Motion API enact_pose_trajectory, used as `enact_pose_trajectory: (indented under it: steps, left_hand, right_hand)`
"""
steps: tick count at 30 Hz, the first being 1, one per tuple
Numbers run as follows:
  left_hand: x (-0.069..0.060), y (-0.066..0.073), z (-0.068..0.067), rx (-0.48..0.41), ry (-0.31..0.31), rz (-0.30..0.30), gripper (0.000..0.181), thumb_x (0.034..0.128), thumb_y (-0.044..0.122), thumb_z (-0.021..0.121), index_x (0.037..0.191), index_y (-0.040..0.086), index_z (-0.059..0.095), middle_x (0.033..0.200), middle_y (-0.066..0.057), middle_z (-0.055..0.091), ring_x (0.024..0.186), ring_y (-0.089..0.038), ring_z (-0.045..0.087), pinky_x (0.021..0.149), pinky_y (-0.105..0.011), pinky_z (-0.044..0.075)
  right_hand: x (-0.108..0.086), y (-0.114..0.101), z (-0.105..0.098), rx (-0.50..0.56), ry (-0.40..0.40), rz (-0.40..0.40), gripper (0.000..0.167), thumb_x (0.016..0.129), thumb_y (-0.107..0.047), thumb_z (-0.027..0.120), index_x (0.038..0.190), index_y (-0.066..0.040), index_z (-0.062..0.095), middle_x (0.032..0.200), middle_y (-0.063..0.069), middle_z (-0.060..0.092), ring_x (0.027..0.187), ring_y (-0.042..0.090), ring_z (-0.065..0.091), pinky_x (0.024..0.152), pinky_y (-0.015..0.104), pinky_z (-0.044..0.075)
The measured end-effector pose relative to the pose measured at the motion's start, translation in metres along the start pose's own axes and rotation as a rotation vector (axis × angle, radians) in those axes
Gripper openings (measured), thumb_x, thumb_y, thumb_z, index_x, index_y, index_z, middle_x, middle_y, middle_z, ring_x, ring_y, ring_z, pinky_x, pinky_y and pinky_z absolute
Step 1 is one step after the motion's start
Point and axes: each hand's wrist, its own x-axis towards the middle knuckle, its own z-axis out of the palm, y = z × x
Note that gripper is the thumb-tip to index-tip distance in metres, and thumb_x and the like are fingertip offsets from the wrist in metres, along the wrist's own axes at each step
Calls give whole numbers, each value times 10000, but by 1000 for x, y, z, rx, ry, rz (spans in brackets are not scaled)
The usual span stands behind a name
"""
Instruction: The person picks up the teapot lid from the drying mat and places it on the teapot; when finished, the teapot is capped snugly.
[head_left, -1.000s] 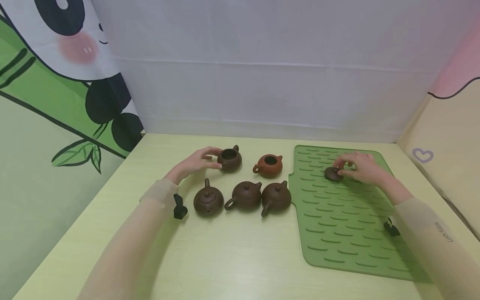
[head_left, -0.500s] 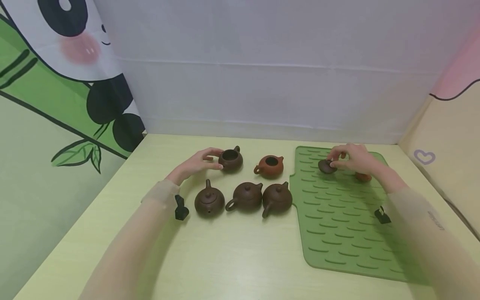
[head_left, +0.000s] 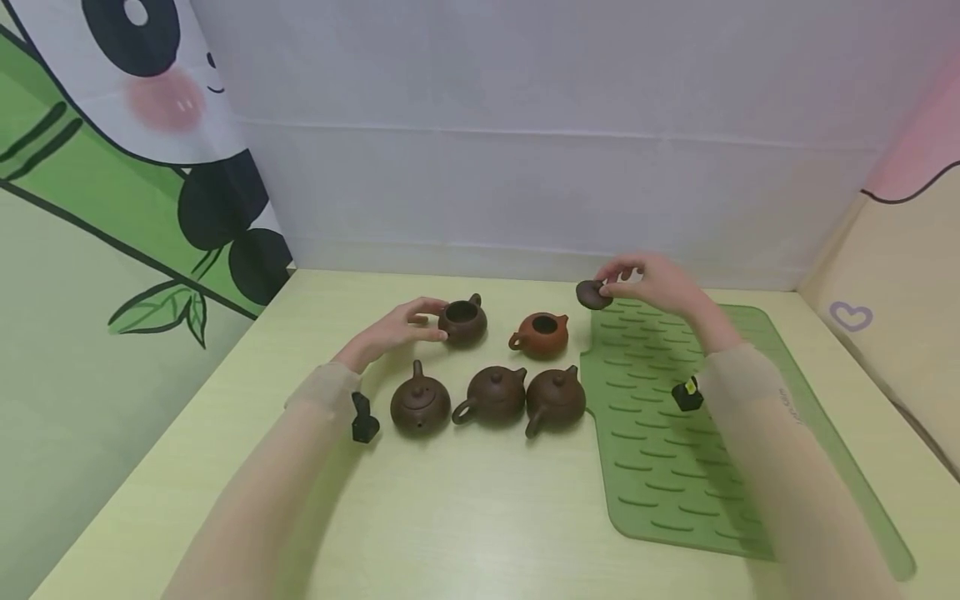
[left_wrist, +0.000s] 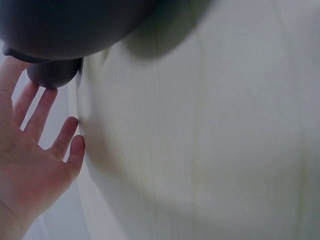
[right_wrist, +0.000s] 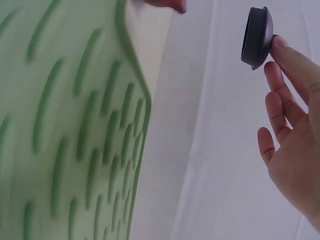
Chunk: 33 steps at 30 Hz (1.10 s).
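Observation:
My left hand [head_left: 393, 329] is at the back of the table, thumb and fingers about the left side of a dark brown lidless teapot [head_left: 468, 332]. In the left wrist view, that teapot's dark body [left_wrist: 75, 25] fills the top corner, and some fingertips [left_wrist: 48, 95] touch it. High over the mat's back left corner, my right hand [head_left: 652, 285] pinches a dark brown teapot lid [head_left: 591, 295] by its knob. The right wrist view has this lid [right_wrist: 259, 37] tilted on edge, its hollow underside turned left. Between the hands stands a reddish-brown teapot [head_left: 544, 337], its top uncovered.
Three dark teapots with lids on stand in a front row: left [head_left: 420, 408], middle [head_left: 497, 398] and right [head_left: 557, 402]. A green ribbed mat [head_left: 652, 467] covers the right part of the table [head_left: 465, 508]. A pale cloth [head_left: 525, 192] hangs behind.
My right hand has lifted the dark lid off the mat and carried it left and up. A reddish lid on the mat showed half a second ago, now hidden. The left hand stays put.

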Motion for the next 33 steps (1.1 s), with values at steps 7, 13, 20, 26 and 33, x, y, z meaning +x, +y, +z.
enact_pose_trajectory:
  steps: [7,13,20,26,33]
  left_hand:
    - [0,0,-1,0,2,-5,616,926,288,688,1472,183,422,1530,-105,420,1454,-445,309,1183,-624,245]
    - [-2,1,-1,-8,0,-4,624,927,289,682,1478,171,413,1543,-114,403,1457,-457,298,1177,-637,248]
    - [0,-3,-3,-18,-3,-11,630,925,277,696,1479,176,414,1542,-114,401,1464,-453,285,1189,-623,239]
    - [-1,-2,-4,-19,5,-21,632,927,278,694,1483,188,409,1548,-107,395,1470,-448,274,1191,-625,232]
    - [-2,0,-2,-28,8,-23,618,927,276,693,1477,204,419,1535,-92,412,1469,-427,288,1197,-607,234]
  right_hand:
    - [25,-25,11,71,10,-46,218,904,-293,722,1101,-201,732,1037,39,681,959,197,513,811,351,399]
    - [45,-40,24,84,30,-96,211,900,-301,728,1085,-200,738,1001,38,686,912,187,531,773,326,414]
    - [64,-55,40,130,42,-141,181,891,-247,741,1058,-178,746,890,51,669,789,192,523,667,302,408]
    - [80,-66,53,82,27,-171,176,890,-236,743,1045,-154,753,859,45,693,728,170,522,639,277,404]
    - [94,-79,66,55,28,-187,156,880,-237,754,1016,-160,761,833,52,712,711,179,548,634,277,414]
